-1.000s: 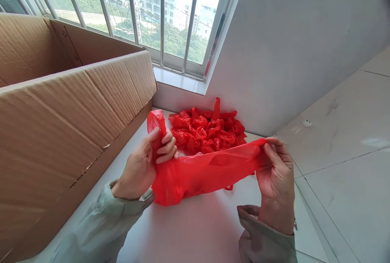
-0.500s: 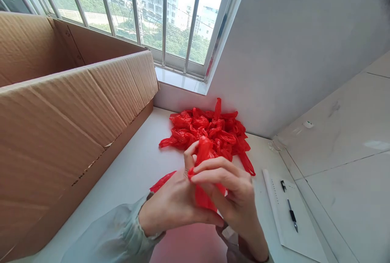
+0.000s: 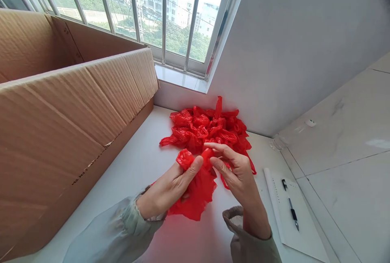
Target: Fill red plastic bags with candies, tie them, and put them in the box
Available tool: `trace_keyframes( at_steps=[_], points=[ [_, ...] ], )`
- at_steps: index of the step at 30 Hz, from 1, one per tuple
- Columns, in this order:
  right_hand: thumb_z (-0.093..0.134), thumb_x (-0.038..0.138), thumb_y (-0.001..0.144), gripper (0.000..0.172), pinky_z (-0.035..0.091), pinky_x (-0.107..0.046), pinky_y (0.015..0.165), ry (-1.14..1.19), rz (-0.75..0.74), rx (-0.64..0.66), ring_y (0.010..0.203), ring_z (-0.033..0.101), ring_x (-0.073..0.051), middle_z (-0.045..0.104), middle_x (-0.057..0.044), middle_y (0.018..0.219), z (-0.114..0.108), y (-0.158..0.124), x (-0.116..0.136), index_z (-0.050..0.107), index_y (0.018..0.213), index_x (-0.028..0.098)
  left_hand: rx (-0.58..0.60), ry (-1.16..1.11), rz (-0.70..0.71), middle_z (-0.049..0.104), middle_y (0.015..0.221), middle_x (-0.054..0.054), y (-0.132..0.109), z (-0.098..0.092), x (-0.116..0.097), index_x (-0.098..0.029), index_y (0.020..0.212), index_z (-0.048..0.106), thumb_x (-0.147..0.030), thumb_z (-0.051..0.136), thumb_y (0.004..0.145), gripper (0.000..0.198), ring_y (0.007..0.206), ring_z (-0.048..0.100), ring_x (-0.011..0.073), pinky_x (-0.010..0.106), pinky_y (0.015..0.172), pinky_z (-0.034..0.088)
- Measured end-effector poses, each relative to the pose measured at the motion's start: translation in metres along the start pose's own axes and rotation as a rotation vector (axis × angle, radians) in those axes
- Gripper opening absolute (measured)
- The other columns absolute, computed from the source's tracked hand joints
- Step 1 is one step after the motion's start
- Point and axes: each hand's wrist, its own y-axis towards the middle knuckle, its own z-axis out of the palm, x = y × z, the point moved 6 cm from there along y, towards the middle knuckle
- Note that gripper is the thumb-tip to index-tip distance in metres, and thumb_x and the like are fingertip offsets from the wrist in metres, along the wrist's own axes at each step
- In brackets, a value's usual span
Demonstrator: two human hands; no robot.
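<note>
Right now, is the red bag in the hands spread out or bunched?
Bunched. The red bag is a crumpled wad pinched between the left hand and right hand; only its lower end fans out.

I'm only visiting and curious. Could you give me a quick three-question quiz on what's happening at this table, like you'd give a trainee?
1. True or false: the left hand and the right hand both grip one red bag.
2. The pen lies on: A) the sheet of paper B) the cardboard box C) the windowsill.
3. What lies just beyond the hands, near the wall?
Key: 1 true; 2 A; 3 a pile of crumpled red bags.
</note>
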Motion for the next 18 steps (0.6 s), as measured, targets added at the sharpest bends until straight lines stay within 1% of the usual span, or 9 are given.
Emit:
trace_keyframes(
  at_steps=[1, 3, 6, 7, 9, 12, 13, 15, 18],
  points=[
    [0.06, 0.032, 0.089, 0.02, 0.053, -0.025, 0.064, 0.06, 0.034, -0.013, 0.069, 0.063, -0.012, 0.068, 0.001, 0.086, 0.0, 0.0, -0.005, 0.068, 0.108, 0.028, 0.03, -0.002, -0.049, 0.043, 0.049, -0.003, 0.001, 0.001, 0.005, -0.02, 0.056, 0.041, -0.061, 0.047, 0.089, 0.053, 0.044, 0.039, 0.0096, 0.024, 0.043, 0.036],
    [0.066, 0.029, 0.086, 0.008, 0.051, -0.021, 0.058, 0.124, 0.036, -0.139, 0.062, 0.06, -0.009, 0.066, 0.003, 0.076, -0.006, -0.002, -0.007, 0.07, 0.092, 0.026, 0.102, -0.068, -0.116, 0.05, 0.047, 0.0, 0.003, 0.003, 0.011, -0.018, 0.056, 0.047, -0.065, 0.039, 0.091, 0.059, 0.044, 0.045, 0.0111, 0.025, 0.046, 0.041],
    [0.07, 0.019, 0.081, 0.009, 0.051, -0.019, 0.063, 0.097, -0.068, -0.322, 0.069, 0.063, -0.009, 0.067, 0.005, 0.078, -0.015, -0.012, 0.007, 0.069, 0.086, 0.027, 0.175, -0.287, -0.134, 0.062, 0.06, 0.003, 0.008, 0.002, 0.012, -0.017, 0.091, 0.061, -0.06, 0.039, 0.093, 0.049, 0.047, 0.051, 0.0118, 0.023, 0.048, 0.042],
    [0.069, 0.016, 0.081, 0.012, 0.052, -0.019, 0.064, 0.071, -0.117, -0.312, 0.071, 0.063, -0.009, 0.067, 0.005, 0.078, -0.014, -0.015, 0.014, 0.068, 0.087, 0.027, 0.186, -0.348, -0.129, 0.062, 0.062, 0.002, 0.01, 0.001, 0.011, -0.019, 0.104, 0.059, -0.057, 0.041, 0.094, 0.043, 0.048, 0.051, 0.011, 0.022, 0.05, 0.042],
    [0.066, 0.012, 0.083, 0.016, 0.052, -0.021, 0.068, 0.001, -0.203, -0.138, 0.075, 0.065, -0.011, 0.069, 0.004, 0.082, -0.004, -0.018, 0.03, 0.067, 0.089, 0.027, 0.203, -0.409, -0.124, 0.058, 0.062, -0.001, 0.012, -0.003, 0.009, -0.021, 0.115, 0.054, -0.05, 0.044, 0.096, 0.036, 0.051, 0.049, 0.0093, 0.02, 0.053, 0.041],
    [0.061, 0.013, 0.086, 0.014, 0.052, -0.027, 0.073, -0.15, -0.253, 0.256, 0.081, 0.064, -0.014, 0.07, 0.0, 0.09, 0.017, -0.023, 0.04, 0.067, 0.091, 0.025, 0.19, -0.405, -0.088, 0.055, 0.07, -0.002, 0.013, -0.012, 0.005, -0.02, 0.1, 0.057, -0.035, 0.059, 0.091, 0.017, 0.055, 0.044, 0.0067, 0.018, 0.054, 0.038],
    [0.06, 0.014, 0.087, 0.013, 0.052, -0.028, 0.073, -0.188, -0.246, 0.335, 0.082, 0.064, -0.015, 0.069, -0.001, 0.092, 0.019, -0.024, 0.039, 0.067, 0.091, 0.024, 0.194, -0.388, -0.063, 0.055, 0.076, -0.002, 0.013, -0.013, 0.002, -0.019, 0.094, 0.056, -0.028, 0.065, 0.087, 0.014, 0.058, 0.045, 0.0065, 0.017, 0.054, 0.038],
    [0.062, 0.015, 0.086, 0.013, 0.051, -0.028, 0.072, -0.184, -0.238, 0.348, 0.082, 0.063, -0.016, 0.069, -0.001, 0.092, 0.015, -0.022, 0.036, 0.068, 0.09, 0.025, 0.216, -0.33, -0.009, 0.057, 0.083, -0.002, 0.012, -0.015, -0.005, -0.018, 0.084, 0.053, -0.016, 0.07, 0.08, 0.018, 0.064, 0.048, 0.0071, 0.018, 0.057, 0.038],
    [0.065, 0.017, 0.084, 0.014, 0.051, -0.027, 0.077, 0.0, -0.196, 0.11, 0.091, 0.063, -0.016, 0.068, 0.0, 0.094, -0.004, -0.012, 0.027, 0.068, 0.092, 0.028, 0.28, -0.21, 0.03, 0.059, 0.085, 0.0, 0.01, -0.011, -0.012, -0.018, 0.081, 0.049, -0.01, 0.065, 0.08, 0.019, 0.074, 0.053, 0.0109, 0.021, 0.065, 0.042]
  ],
)
